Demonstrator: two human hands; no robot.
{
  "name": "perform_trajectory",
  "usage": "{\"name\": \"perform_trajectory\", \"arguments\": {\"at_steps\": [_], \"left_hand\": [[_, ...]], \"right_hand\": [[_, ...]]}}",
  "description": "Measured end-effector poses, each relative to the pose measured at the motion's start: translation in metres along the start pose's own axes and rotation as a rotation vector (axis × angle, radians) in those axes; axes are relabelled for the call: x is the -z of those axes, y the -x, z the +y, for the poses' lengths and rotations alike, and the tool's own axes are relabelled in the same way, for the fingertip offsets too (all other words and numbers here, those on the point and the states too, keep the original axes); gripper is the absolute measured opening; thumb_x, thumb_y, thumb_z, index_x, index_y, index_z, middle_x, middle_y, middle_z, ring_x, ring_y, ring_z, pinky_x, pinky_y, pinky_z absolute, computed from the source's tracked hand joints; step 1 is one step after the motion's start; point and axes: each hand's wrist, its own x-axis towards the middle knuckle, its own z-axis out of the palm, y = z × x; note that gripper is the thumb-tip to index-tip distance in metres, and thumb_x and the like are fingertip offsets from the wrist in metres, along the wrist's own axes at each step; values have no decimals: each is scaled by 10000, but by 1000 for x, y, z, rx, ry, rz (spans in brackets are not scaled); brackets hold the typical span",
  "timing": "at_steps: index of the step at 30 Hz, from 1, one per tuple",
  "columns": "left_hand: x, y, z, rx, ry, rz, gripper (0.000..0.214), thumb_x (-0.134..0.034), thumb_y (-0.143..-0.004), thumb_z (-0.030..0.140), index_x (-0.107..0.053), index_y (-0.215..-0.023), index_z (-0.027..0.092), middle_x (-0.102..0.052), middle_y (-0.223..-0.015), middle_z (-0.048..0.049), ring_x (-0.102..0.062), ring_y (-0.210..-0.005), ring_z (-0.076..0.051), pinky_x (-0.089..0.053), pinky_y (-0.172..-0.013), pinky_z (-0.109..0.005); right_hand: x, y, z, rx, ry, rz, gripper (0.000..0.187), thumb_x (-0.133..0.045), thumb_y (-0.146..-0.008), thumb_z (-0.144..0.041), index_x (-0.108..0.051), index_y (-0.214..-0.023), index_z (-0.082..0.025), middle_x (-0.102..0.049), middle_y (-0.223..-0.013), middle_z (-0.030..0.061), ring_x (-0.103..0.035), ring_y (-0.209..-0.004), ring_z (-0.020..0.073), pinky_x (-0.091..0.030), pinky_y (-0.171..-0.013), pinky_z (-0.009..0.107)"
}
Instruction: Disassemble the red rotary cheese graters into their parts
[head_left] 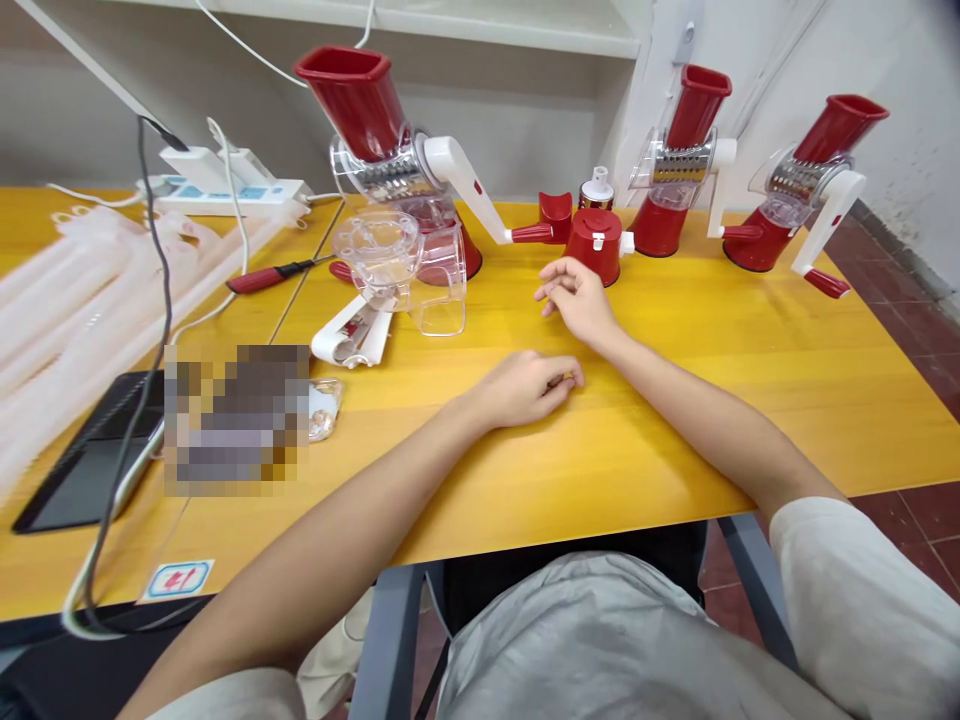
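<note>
My left hand rests on the yellow table with loosely bent fingers, a small gap between thumb and forefinger, and no object in it. My right hand is just in front of a red grater base, its fingers slightly curled and apart, empty. Behind that base is a shredding drum with a white hub, and to its left a red food pusher. An assembled rotary drum grater with a white crank handle stands farther left. A clear plastic grater housing lies before it.
Two more rotary graters, a middle one and a right one, stand at the back. White crank parts, a red-handled tool, a power strip, cables, plastic bags and a black tablet occupy the left.
</note>
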Motion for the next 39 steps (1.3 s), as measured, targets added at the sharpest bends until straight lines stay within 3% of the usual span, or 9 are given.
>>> {"name": "perform_trajectory", "arguments": {"at_steps": [4, 8, 10, 13, 15, 20, 26, 32, 39], "left_hand": [[-7, 2, -9, 44, 116, 37, 265, -556, -1040, 238, -804, -1123, 201, -675, -665, 41, -582, -569, -147, -434, -678, -275], [-8, 4, -6, 35, 140, 20, 269, -555, -1029, 243, -809, -1099, 188, -708, -705, 23, -603, -598, -147, -436, -690, -281], [-6, 4, -5, 59, 196, 30, 258, -561, -1021, 242, -803, -1087, 182, -687, -694, 28, -583, -583, -141, -431, -673, -277], [-2, 5, -3, 93, 277, 49, 239, -582, -1006, 252, -794, -1083, 171, -647, -672, 41, -555, -571, -135, -426, -654, -270], [-1, 5, -2, 108, 312, 49, 237, -588, -999, 260, -791, -1079, 165, -614, -650, 51, -530, -565, -133, -415, -645, -268], [-2, 2, 1, 133, 338, 54, 218, -602, -982, 259, -785, -1051, 163, -578, -640, 57, -482, -565, -128, -382, -631, -268], [-2, 1, 3, 146, 347, 83, 173, -606, -938, 249, -584, -773, 202, -504, -619, 59, -424, -565, -113, -339, -608, -274], [-2, 0, 0, 139, 398, 119, 245, -604, -954, 319, -534, -744, 214, -463, -617, 58, -391, -570, -113, -324, -588, -276], [-2, 0, -6, 159, 465, 147, 203, -636, -964, 328, -745, -991, 158, -466, -606, 71, -394, -563, -122, -319, -591, -268]], "right_hand": [[-9, -50, -25, 225, 71, 106, 307, -715, -1069, -363, -531, -1280, -238, -734, -1254, 16, -693, -1089, 42, -620, -925, 151], [-40, -129, -62, 360, 300, 179, 688, -807, -1047, -313, -350, -1560, -286, -430, -1800, -20, -457, -1535, 39, -562, -1248, 161], [-61, -174, -71, 389, 383, 223, 844, -823, -1018, -162, -246, -1619, -300, -315, -1865, -72, -324, -1627, 8, -406, -1480, 207], [-87, -232, -65, 473, 351, 114, 1113, -965, -831, -54, -236, -1637, -296, -360, -1832, -145, -239, -1653, -32, -175, -1630, 258], [-97, -254, -55, 432, 304, -80, 1122, -1026, -744, -86, -299, -1581, -262, -501, -1716, -176, -353, -1544, -67, -246, -1598, 214], [-106, -238, -46, 342, 489, -236, 975, -1086, -686, -269, -435, -1411, -223, -698, -1307, -264, -517, -1107, -109, -576, -1174, 92], [-113, -187, -66, 265, 655, -47, 958, -1028, -718, -237, -407, -1444, -294, -709, -1286, -247, -569, -1097, -41, -602, -1233, 240], [-112, -171, -72, 208, 627, 65, 849, -991, -830, -448, -389, -1417, -326, -718, -1241, -196, -505, -1016, 40, -531, -1036, 243], [-102, -173, -95, 112, 518, 287, 795, -916, -904, -191, -339, -1437, -309, -617, -1499, -124, -516, -1206, 80, -504, -1352, 315]]}}
